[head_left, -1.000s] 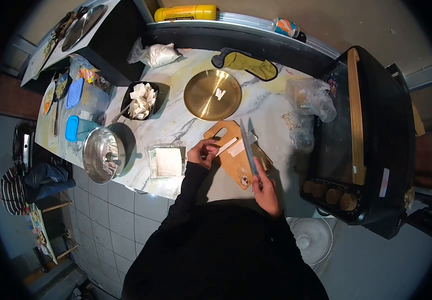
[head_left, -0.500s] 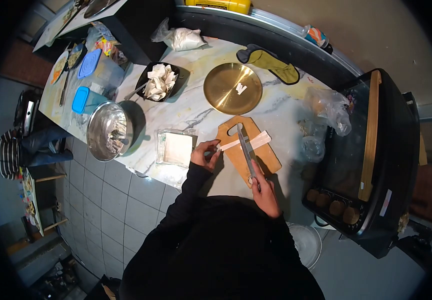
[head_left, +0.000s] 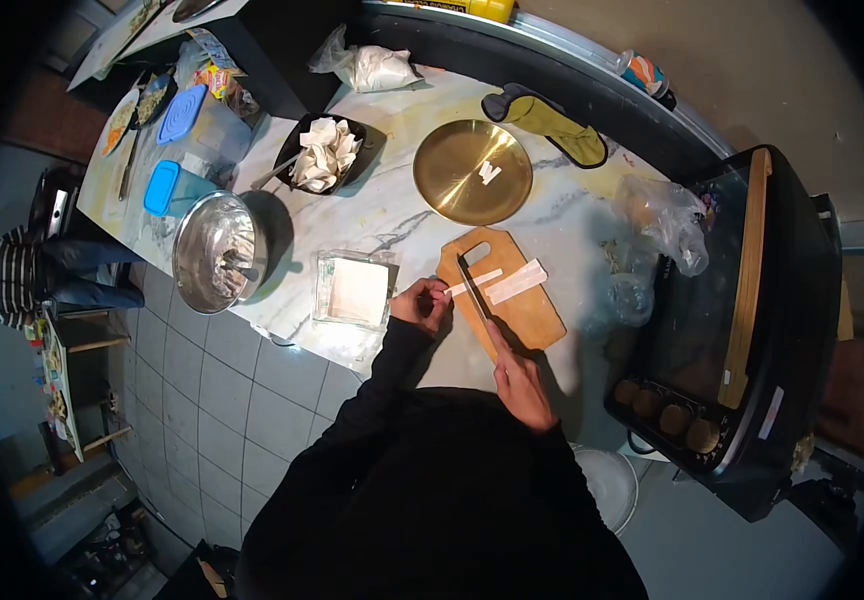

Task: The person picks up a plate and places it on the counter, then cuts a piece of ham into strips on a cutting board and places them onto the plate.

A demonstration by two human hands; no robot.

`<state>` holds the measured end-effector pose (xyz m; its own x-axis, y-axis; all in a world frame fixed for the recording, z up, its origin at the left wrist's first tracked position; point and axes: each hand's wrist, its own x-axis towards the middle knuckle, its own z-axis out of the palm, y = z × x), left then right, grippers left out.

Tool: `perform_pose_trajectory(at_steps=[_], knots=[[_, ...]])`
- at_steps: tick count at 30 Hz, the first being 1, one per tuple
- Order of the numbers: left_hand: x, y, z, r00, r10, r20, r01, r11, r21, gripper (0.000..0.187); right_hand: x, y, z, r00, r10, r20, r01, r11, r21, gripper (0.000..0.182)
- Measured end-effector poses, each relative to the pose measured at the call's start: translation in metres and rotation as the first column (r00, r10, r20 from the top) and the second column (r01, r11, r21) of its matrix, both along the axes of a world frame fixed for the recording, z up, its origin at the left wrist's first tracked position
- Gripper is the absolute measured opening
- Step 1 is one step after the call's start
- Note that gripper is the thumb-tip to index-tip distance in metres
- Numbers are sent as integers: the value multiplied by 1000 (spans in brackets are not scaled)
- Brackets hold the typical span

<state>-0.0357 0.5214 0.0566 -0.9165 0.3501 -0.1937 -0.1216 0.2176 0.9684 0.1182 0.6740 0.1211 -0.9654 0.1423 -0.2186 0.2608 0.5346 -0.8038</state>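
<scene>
On the wooden cutting board (head_left: 530, 318) lies a wide pale strip (head_left: 517, 282) that looks like stacked dough sheets. A thinner pale strip (head_left: 487, 280) lies to its left. My left hand (head_left: 425, 304) pinches the near end of the thin strip at the board's left edge. My right hand (head_left: 525, 387) grips a knife (head_left: 473, 287), whose blade crosses the thin strip and points toward the board's handle hole. Left of my left hand, a square glass dish (head_left: 320, 290) holds a pale flat stack (head_left: 360, 290). Beyond the board, a round gold plate (head_left: 447, 190) carries a few small white strips (head_left: 489, 174).
A black bowl (head_left: 287, 172) holds folded white pieces. At the left are a steel mixing bowl (head_left: 192, 245) and blue-lidded containers (head_left: 164, 188). A black oven (head_left: 697, 330) and plastic bags (head_left: 667, 225) stand right. Another person (head_left: 27, 275) is at far left.
The knife has moved left from the wide strip, and its blade now lies across a thin strip, apart from the wide one. My left hand still pinches the thin end.
</scene>
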Motion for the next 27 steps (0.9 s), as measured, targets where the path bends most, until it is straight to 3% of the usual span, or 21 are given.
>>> perform_pose_trajectory(at_steps=[5,10,16,19,24,27], knots=[[0,-1,5,998,-12,66,13,1000,-9,16,0,0,1,1000,8,-1,-8,1000,19,76],[-1,-4,0,995,-41,-93,33,996,-82,17,0,0,1,1000,11,10,-11,999,32,77],[0,-4,-1,999,-32,-6,32,999,-19,16,0,-2,-6,998,31,-47,-26,993,115,79],[0,-2,5,997,-36,-69,32,998,-60,15,0,-3,-6,997,48,-54,-39,985,168,80],[0,3,12,1000,-27,6,27,999,-33,13,-1,-6,-5,990,73,118,-98,970,224,82],[0,4,10,1000,-20,14,20,999,-40,13,-2,-6,-8,992,83,95,-108,948,299,83]])
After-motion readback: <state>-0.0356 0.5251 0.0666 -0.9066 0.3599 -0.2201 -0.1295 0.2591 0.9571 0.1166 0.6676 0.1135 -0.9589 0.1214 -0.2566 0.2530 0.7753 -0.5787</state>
